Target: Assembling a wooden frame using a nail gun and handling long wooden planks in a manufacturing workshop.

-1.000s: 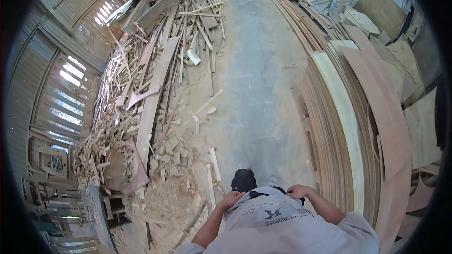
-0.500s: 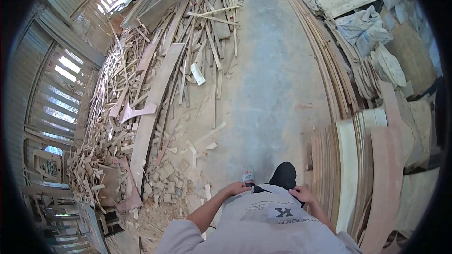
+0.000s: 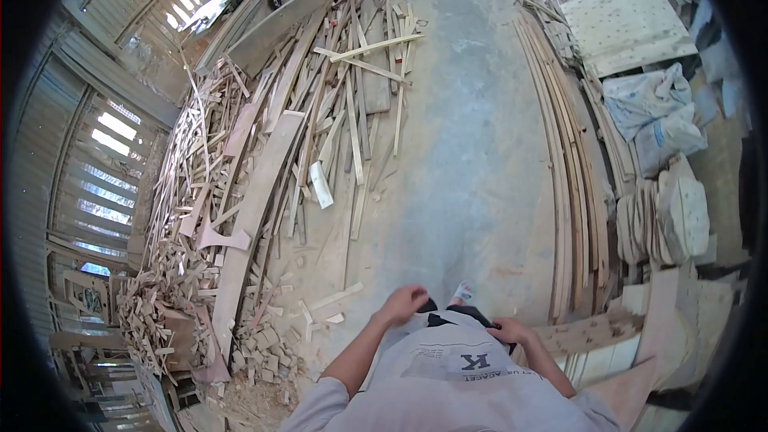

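Note:
My left hand (image 3: 402, 305) is raised just in front of my waist, its fingers curled inward; whatever they may hold is hidden. It sits close to the hem of my grey printed shirt (image 3: 448, 356). At the right side of the hem my right hand (image 3: 510, 331) is closed on the shirt's edge, beside dark trousers (image 3: 472, 316). One foot in a light sandal (image 3: 462, 292) shows ahead on the floor.
A large heap of wood offcuts (image 3: 264, 344) and strips lies along the left, with a long plank (image 3: 264, 184) across it. Long timber strips (image 3: 572, 192) run along the right. Stacked boards (image 3: 592, 336) stand near my right arm; white sacks (image 3: 652, 104) lie farther off. Concrete floor (image 3: 448, 176) runs between.
I have moved forward along the floor, and the boards at right have come nearer and lower. My left hand has lifted off the shirt hem; my right stays at it. The other foot now leads.

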A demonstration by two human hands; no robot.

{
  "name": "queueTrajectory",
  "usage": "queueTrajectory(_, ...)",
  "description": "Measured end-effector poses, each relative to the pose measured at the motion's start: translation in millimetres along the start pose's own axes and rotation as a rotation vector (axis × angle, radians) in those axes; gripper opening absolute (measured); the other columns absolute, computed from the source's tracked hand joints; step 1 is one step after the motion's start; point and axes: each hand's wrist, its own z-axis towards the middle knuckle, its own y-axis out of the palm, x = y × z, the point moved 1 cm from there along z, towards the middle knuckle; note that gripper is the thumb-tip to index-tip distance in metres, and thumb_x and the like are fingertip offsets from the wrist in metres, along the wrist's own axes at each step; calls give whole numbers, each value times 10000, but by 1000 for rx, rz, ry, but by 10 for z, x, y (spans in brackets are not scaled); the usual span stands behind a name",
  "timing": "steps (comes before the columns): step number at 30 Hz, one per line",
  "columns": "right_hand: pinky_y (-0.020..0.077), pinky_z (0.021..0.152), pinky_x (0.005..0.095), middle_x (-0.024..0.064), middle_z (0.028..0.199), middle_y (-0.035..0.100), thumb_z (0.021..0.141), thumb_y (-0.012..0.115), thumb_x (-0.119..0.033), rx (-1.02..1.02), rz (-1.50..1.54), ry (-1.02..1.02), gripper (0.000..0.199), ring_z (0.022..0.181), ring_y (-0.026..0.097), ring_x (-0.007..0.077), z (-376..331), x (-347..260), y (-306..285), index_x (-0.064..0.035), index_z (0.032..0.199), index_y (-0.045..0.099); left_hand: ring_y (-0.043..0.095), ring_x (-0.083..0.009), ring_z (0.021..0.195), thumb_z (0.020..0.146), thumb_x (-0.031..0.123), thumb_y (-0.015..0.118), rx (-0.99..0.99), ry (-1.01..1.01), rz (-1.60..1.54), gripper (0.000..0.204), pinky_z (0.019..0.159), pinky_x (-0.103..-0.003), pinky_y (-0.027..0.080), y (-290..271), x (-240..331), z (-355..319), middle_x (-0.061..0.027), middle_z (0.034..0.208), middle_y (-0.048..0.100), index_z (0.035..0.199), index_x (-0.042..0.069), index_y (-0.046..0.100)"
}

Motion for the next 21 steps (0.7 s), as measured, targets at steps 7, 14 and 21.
queueTrajectory(7, 511, 798, 392, 187, 997, 675, 874, 576, -390, -141, -319, -73, 400, 906, 654, 315, 1302, -145, -2310, -30, 1026, 659, 580, -140, 849, 931, 127, 571, 87, 459, -702, 196, 733, -279, 470, -1954, 2452, 1929, -67, 945, 614, 1066, 4, 642)
queueTrajectory(14, 481, 522, 285, 76, 736, 632, 928, 559, -259, 381, 779, 96, 219, 632, 651, 192, 2417, -315, -5238, -49, 991, 555, 535, -136, 755, 717, 398, 821, -420, 1460, -970, 561, 630, -268, 437, -3733, 4259, 3880, -82, 927, 586, 1058, -9, 641)
queueTrajectory(21, 494, 490, 351, 102, 688, 615, 887, 579, -278, 324, 945, 373, 200, 607, 630, 201, 3294, 980, -6864, -81, 865, 555, 548, -222, 570, 811, 190, 758, -458, 1607, -1142, 232, 500, -340, 422, -5015, 5364, 6040, -64, 708, 591, 882, -17, 681)
